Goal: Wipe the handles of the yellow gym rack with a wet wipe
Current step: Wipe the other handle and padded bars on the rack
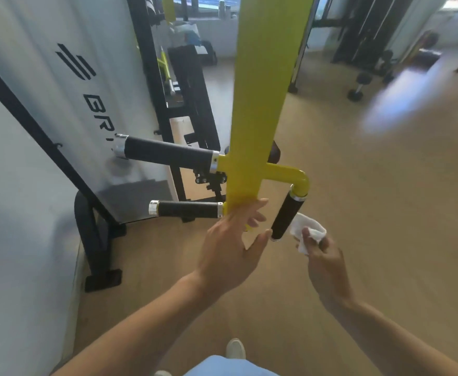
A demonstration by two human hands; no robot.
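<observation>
A yellow gym rack arm [263, 90] hangs down the middle of the view. It carries three black foam handles with chrome ends: an upper left handle [168, 152], a lower left handle [188, 209] and a right handle [287, 217] that hangs down from a yellow elbow [299, 178]. My right hand [324, 256] pinches a crumpled white wet wipe [307, 232] just right of the right handle's lower end. My left hand [233, 248] is open with spread fingers, its fingertips at the bottom of the yellow arm and its thumb near the right handle's tip.
A white machine cover [67, 109] with black lettering and a black frame [97, 240] stands to the left. A black bench [187, 85] sits behind the arm. Dumbbells [360, 85] and dark racks [366, 31] stand at the far right on the wooden floor [385, 213].
</observation>
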